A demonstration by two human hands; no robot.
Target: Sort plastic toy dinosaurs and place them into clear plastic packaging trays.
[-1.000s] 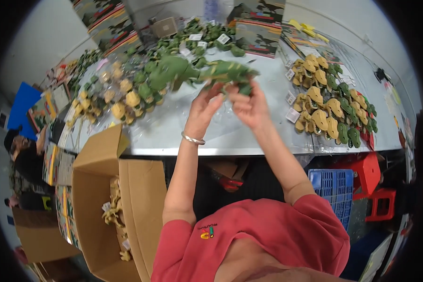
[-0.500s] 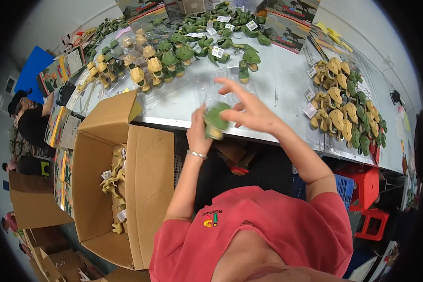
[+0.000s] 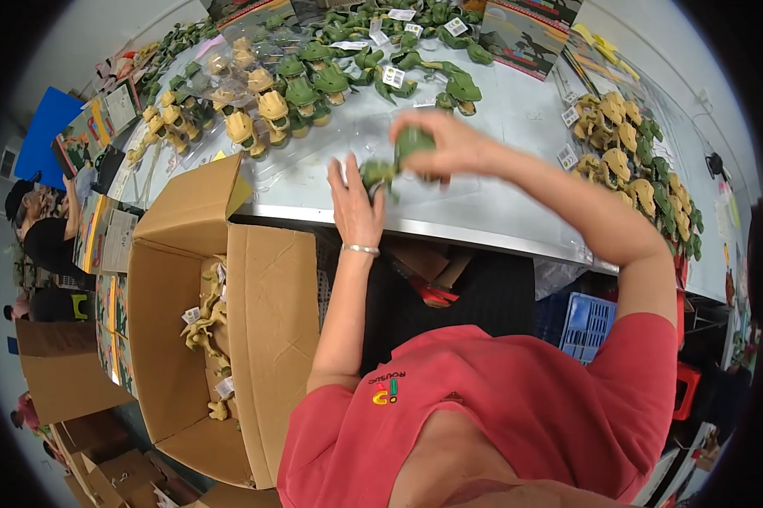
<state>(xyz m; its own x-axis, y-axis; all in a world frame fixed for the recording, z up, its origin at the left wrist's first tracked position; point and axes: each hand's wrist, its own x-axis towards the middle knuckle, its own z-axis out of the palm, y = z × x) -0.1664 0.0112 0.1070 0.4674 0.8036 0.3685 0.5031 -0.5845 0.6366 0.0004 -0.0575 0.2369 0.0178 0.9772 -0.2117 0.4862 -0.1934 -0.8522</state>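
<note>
My right hand (image 3: 458, 146) reaches over the table's near edge and is closed around a green toy dinosaur head (image 3: 415, 144), blurred by motion. Just left of it is a smaller green toy part (image 3: 375, 173), also blurred; I cannot tell whether the two are joined. My left hand (image 3: 356, 206), with a bangle at the wrist, is beside this part, fingers stretched out and apart, the thumb close to it. Under and behind the hands lies a clear plastic tray (image 3: 301, 161). A green dinosaur toy (image 3: 460, 91) rests beyond my right hand.
Tan dinosaur heads (image 3: 273, 108) and several green ones (image 3: 329, 80) stand behind the tray. More are piled at right (image 3: 616, 168). An open cardboard box (image 3: 271, 356) with tan toys (image 3: 204, 334) stands left, below the table edge. A blue crate (image 3: 589, 326) is under the table. Another person (image 3: 47, 229) works far left.
The green dinosaur head has gone from my left hand to my right. Both hands have moved forward over the table, and my right hand has closed; my left fingers have spread.
</note>
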